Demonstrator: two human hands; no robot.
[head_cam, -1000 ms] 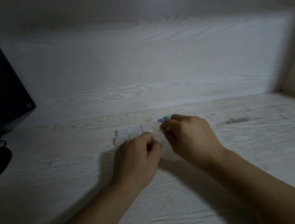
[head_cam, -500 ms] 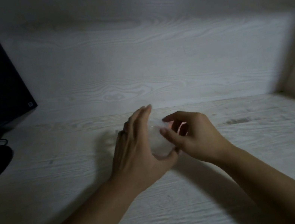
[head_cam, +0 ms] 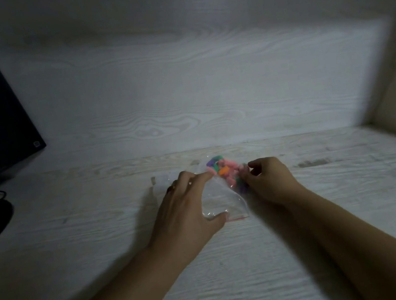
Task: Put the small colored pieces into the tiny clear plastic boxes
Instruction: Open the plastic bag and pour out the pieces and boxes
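Your left hand (head_cam: pixel 186 212) pinches the clear bag (head_cam: pixel 222 198) at frame centre, your right hand (head_cam: pixel 267 180) nips its far end beside the pieces (head_cam: pixel 224 171), so a sudden tug could scatter them past the boxes (head_cam: pixel 161 180).

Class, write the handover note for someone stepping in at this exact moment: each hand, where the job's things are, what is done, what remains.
Left hand: fingers and thumb spread over the clear plastic bag, holding it on the desk.
Right hand: fingers curled at the bag's right edge; grip unclear.
Colored pieces: bunched together at the bag's far end.
Clear boxes: faint, just beyond the left hand.
Done: no pieces seen in the boxes.
Left: move the pieces into the boxes.
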